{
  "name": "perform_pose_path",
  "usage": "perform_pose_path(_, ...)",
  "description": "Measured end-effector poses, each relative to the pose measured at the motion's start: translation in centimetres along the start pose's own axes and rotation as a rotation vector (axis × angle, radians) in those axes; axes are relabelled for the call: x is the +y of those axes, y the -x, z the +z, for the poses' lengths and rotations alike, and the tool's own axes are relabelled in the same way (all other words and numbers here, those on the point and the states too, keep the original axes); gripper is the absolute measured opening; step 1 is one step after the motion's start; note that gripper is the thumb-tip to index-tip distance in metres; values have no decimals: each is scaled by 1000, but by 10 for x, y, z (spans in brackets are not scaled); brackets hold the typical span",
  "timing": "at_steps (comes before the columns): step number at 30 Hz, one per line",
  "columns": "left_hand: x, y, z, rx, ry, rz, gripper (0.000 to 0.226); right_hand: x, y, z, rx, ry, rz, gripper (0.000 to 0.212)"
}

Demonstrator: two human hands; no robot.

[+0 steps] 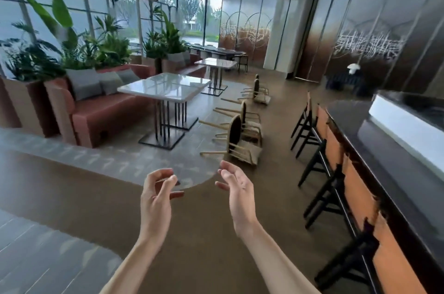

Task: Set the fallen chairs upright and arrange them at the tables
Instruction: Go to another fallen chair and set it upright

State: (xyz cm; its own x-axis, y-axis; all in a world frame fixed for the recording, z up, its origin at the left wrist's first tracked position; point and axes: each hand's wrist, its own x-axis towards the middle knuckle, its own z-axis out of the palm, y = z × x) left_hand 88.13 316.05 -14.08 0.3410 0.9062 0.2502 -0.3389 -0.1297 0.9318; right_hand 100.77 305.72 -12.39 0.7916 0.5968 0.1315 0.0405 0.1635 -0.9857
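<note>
Several wooden chairs lie tipped over on the floor in a row, legs pointing left. The nearest fallen chair (236, 142) lies just beyond my hands, a second fallen chair (245, 117) behind it, and a far fallen chair (258, 91) further back. To their left stands the near white table (163, 86) and beyond it the far white table (216, 62). My left hand (157, 200) and my right hand (237, 194) are raised side by side in front of me, fingers curled and apart, holding nothing, a short way from the nearest chair.
A red sofa (101, 111) with grey cushions runs along the left behind the tables, backed by planters. On the right a dark counter (374, 130) has a row of black upright chairs (319, 149). Brown floor lies between the two rows.
</note>
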Motion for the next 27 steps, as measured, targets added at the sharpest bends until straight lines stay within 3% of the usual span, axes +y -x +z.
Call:
perform_pose_path(5,-67,-50,48,-38,45,-97,15,30,-89,-65,105,13,57,23)
perform_pose_path(12,-159,-183,113,-47,38,-165,15,82,-238,-87,167,47,69,23)
perform_pose_path(20,-233,-373,258,-228,82,-248,15,87,-448,-96,276,72,28,24)
perform_pose_path(27,-296,-469,394,-380,52,-298,14,107,-592,-168,383,66,19,26)
